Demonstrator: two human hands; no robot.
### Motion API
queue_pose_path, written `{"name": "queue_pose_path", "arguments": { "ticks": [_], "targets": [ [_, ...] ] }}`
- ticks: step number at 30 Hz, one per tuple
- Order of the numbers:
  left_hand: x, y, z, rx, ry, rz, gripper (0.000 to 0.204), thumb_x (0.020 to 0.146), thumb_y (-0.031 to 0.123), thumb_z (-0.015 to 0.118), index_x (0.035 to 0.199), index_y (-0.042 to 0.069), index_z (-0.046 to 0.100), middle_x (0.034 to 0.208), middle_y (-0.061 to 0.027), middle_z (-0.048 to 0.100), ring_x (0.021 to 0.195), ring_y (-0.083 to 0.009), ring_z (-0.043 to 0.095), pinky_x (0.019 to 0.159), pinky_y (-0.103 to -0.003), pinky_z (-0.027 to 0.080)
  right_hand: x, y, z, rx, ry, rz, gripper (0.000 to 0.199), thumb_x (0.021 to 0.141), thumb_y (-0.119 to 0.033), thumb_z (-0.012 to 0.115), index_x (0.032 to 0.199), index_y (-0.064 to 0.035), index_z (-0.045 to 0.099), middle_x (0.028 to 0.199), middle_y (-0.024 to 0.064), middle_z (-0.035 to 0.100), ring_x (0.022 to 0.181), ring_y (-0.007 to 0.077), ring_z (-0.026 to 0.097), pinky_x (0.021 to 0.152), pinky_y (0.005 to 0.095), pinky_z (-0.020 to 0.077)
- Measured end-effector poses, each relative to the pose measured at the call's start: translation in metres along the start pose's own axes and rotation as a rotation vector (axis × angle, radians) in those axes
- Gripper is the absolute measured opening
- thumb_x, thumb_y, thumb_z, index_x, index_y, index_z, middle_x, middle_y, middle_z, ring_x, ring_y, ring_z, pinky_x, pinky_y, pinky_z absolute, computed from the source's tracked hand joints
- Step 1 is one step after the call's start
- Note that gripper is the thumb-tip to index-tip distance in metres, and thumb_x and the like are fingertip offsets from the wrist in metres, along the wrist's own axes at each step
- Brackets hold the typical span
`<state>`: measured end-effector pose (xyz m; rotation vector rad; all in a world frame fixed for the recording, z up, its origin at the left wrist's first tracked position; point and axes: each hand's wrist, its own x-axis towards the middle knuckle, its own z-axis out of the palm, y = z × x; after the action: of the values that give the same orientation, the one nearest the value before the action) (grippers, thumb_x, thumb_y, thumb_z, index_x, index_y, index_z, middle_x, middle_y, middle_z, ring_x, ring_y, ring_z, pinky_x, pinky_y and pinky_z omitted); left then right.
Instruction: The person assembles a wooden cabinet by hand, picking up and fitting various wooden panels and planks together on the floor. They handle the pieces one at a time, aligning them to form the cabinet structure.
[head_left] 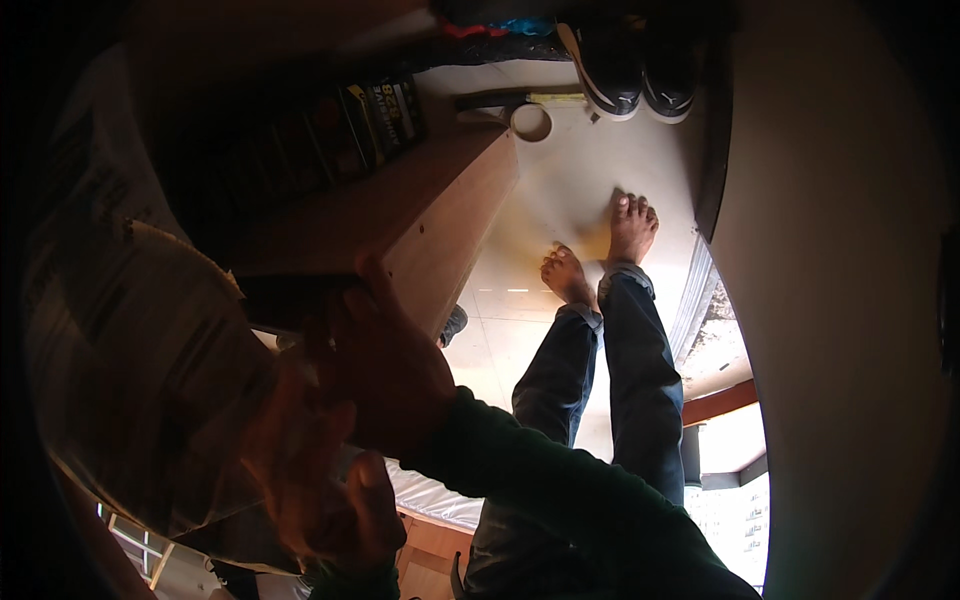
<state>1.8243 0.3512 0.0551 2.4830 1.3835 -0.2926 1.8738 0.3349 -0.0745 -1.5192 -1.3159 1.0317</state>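
Note:
My right hand (390, 365) reaches across from the lower right in a dark green sleeve. Its thumb points up and its other fingers curl in deep shadow, around something I cannot make out. Just below it is my left hand (310, 475), blurred, with thumb and fingers apart. Left of both hands stands a large dark, curved sheet-like thing (150, 370) with faint printing and a ragged pale upper edge (190, 250). Its exact kind is unclear. Beyond my right hand lies a wooden box or cabinet part (440, 215) with small holes in its side.
Several dark printed boxes (340, 130) stand behind the wooden part. A hand tool with a dark handle (495, 100), a roll of tape (531, 122) and black shoes (625, 85) are at the far end. My bare feet (630, 225) rest on the pale floor; a pale panel (850, 300) rises at right.

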Motion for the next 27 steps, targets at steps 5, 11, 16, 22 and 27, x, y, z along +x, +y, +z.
{"name": "queue_pose_path", "arguments": {
  "ticks": [5,11,16,22,27],
  "targets": [
    [0.004,-0.009,0.028,0.048,0.042,-0.220,0.058,0.098,0.041,0.055,0.132,-0.005,0.055,0.140,-0.0288,0.049,0.134,-0.0400,0.045,0.105,-0.050,0.040,0.004,0.023,-0.014,0.234,-0.063,-0.081,0.046,0.076,-0.033,0.063,0.105,0.0023,0.067,0.111,0.0147,0.062,0.102,0.0293,0.055,0.113,0.0488,0.0310],
    [0.009,-0.011,0.049,-0.046,0.137,-0.446,0.080,0.101,0.057,0.036,0.152,-0.004,0.027,0.154,-0.0287,0.030,0.138,-0.0410,0.038,0.110,-0.052,0.036,0.005,0.035,-0.005,0.567,0.150,-0.050,0.029,0.078,-0.027,0.062,0.095,-0.0040,0.066,0.102,0.0098,0.063,0.092,0.0271,0.059,0.099,0.0456,0.0396],
    [0.008,-0.011,0.055,0.013,0.070,-0.500,0.085,0.098,0.061,0.033,0.152,-0.005,0.025,0.144,-0.0273,0.038,0.133,-0.0401,0.043,0.107,-0.054,0.037,0.005,0.043,0.006,0.737,0.191,-0.055,0.020,0.075,-0.022,0.066,0.090,-0.0077,0.065,0.098,0.0066,0.066,0.089,0.0255,0.061,0.098,0.0451,0.0403],
    [0.024,-0.018,0.068,0.030,0.075,-0.421,0.091,0.094,0.064,0.032,0.151,-0.006,0.025,0.136,-0.0289,0.043,0.127,-0.0399,0.047,0.104,-0.054,0.039,0.009,0.044,0.025,0.772,0.375,-0.044,0.010,0.077,-0.017,0.069,0.084,-0.0100,0.066,0.091,0.0039,0.064,0.087,0.0224,0.062,0.102,0.0447,0.0393],
    [0.029,-0.018,0.067,-0.017,0.059,-0.455,0.097,0.089,0.069,0.034,0.150,-0.006,0.028,0.139,-0.0335,0.039,0.128,-0.0427,0.046,0.104,-0.055,0.039,0.010,0.042,0.025,0.706,0.432,-0.045,0.013,0.080,-0.018,0.069,0.091,-0.0100,0.069,0.100,0.0060,0.068,0.090,0.0227,0.065,0.098,0.0453,0.0440]
  ]
}}
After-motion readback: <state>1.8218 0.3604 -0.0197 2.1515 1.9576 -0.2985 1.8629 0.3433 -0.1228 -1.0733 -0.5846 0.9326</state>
